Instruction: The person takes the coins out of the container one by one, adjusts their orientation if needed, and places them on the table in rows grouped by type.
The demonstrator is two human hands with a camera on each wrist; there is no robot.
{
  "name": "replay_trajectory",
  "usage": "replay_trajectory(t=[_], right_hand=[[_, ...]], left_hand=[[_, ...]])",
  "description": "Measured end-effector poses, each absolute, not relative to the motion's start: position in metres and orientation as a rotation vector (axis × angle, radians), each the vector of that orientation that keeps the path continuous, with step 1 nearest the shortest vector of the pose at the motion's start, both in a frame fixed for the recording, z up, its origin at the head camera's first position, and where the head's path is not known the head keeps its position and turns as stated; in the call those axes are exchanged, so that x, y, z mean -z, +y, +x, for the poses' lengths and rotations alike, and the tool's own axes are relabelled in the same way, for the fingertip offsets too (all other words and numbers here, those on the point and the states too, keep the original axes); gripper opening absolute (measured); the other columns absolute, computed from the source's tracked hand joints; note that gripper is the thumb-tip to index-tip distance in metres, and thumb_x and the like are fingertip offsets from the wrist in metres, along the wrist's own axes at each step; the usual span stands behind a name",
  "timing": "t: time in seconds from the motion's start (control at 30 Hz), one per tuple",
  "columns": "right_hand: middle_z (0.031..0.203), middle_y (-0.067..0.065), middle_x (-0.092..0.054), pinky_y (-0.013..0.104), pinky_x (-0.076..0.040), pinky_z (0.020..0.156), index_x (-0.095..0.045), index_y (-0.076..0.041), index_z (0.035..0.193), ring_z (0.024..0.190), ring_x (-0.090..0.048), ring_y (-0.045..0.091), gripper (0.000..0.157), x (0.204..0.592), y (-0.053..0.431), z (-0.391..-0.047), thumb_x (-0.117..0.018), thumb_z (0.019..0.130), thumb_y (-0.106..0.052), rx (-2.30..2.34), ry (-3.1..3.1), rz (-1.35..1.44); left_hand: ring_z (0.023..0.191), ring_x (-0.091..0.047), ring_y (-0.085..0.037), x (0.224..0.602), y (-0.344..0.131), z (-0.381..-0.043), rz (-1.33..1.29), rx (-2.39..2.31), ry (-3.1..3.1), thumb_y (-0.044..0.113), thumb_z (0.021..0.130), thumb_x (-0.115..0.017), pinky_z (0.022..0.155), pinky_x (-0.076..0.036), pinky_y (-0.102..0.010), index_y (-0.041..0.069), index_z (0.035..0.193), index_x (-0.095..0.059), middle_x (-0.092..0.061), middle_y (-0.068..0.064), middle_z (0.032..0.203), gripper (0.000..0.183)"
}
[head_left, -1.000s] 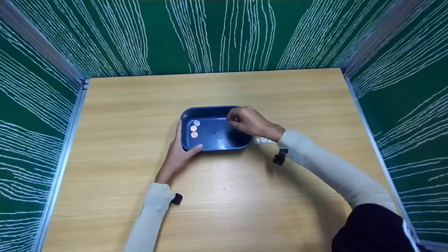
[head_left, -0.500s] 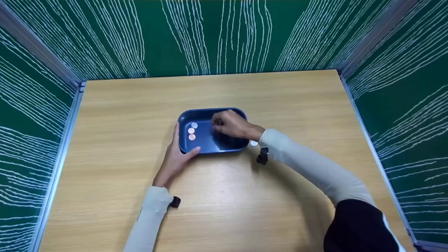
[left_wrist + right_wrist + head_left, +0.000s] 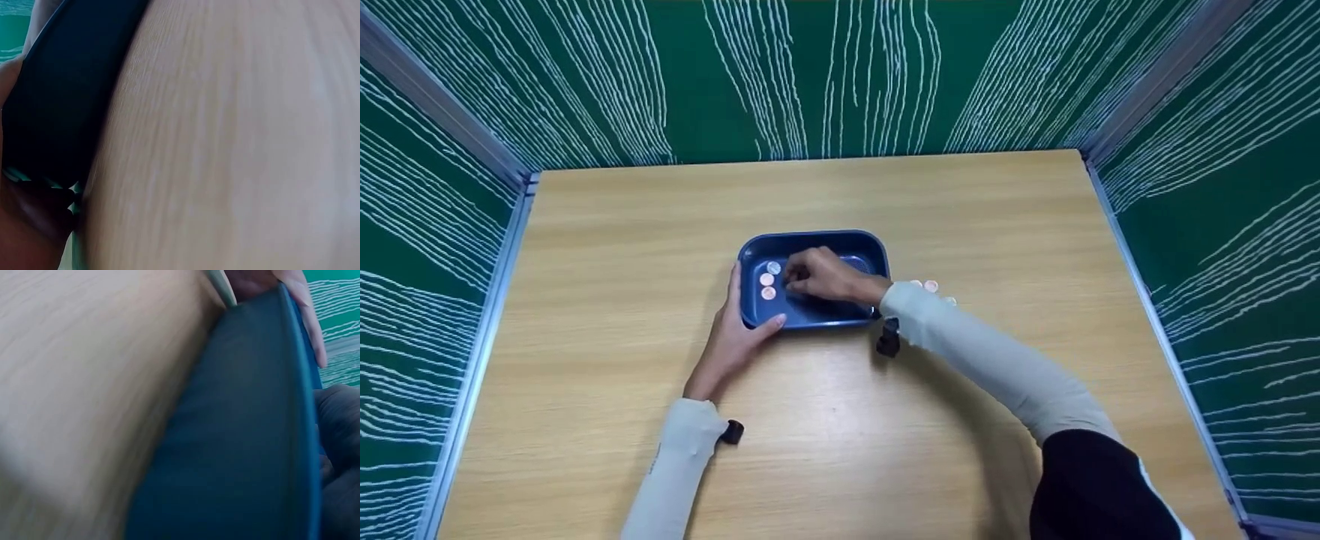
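A blue rectangular tray (image 3: pixel 825 325) lies on the table. My left hand (image 3: pixel 733 337) grips its left end, the thumb over the near rim and the fingers along the outer side wall. Inside, near that end, two copper-coloured coins (image 3: pixel 767 279) and a silver coin (image 3: pixel 773 267) lie in a short column. Just right of this column, my right hand (image 3: pixel 826 276) is low in the tray with thumb and fingers pinched together, apparently on a coin that its fingers hide. In the right wrist view, the tray's outer wall (image 3: pixel 225 433) covers most of that hand.
More coins (image 3: pixel 931 286) lie on the wooden table (image 3: pixel 840 450) right of the tray, partly covered by the right sleeve. Green panels (image 3: pixel 720 90) with white wavy lines stand behind the table and at both sides.
My right hand has moved left across the tray, from its right end to beside the column of coins. The left hand keeps its grip, and the coins in the tray look unmoved.
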State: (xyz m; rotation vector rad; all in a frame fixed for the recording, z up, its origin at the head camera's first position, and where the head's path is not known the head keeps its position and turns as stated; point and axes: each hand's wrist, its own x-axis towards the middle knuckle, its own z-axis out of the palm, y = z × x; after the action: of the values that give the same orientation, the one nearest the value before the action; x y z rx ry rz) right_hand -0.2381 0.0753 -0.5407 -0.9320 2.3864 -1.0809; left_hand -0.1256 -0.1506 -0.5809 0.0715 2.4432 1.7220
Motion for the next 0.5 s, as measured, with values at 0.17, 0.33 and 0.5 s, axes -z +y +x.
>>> replay_trajectory(t=[0.17,0.33,0.5], right_hand=[[0.105,0.015,-0.081,0.031,-0.060,0.086,-0.081,0.003,0.116,0.094,-0.074,0.021,0.018,0.548,0.063,-0.236,-0.078,0.100,-0.005,1.081,2.381,-0.936],[0.100,0.014,-0.080,0.033,-0.059,0.086,-0.082,0.003,0.111,0.091,-0.071,0.020,0.015,0.554,0.054,-0.236,-0.080,0.099,-0.005,1.089,2.437,-0.934],[0.094,0.011,-0.078,0.034,-0.056,0.083,-0.082,0.001,0.109,0.086,-0.068,0.019,0.014,0.559,0.042,-0.232,-0.082,0.097,-0.006,1.063,2.475,-0.975]], left_hand=[[0.154,-0.043,-0.036,0.582,-0.150,-0.130,0.093,-1.739,2.439,0.048,0.096,-0.086,0.126,-0.038,-0.057,0.035,0.178,0.001,-0.026,-0.016,0.180,0.121],[0.155,-0.044,-0.036,0.584,-0.148,-0.131,0.123,-1.731,2.454,0.053,0.095,-0.085,0.127,-0.037,-0.056,0.035,0.179,0.001,-0.024,-0.014,0.181,0.122],[0.154,-0.044,-0.034,0.585,-0.153,-0.127,0.107,-1.756,2.454,0.048,0.094,-0.087,0.127,-0.036,-0.054,0.033,0.179,-0.001,-0.027,-0.015,0.180,0.122]])
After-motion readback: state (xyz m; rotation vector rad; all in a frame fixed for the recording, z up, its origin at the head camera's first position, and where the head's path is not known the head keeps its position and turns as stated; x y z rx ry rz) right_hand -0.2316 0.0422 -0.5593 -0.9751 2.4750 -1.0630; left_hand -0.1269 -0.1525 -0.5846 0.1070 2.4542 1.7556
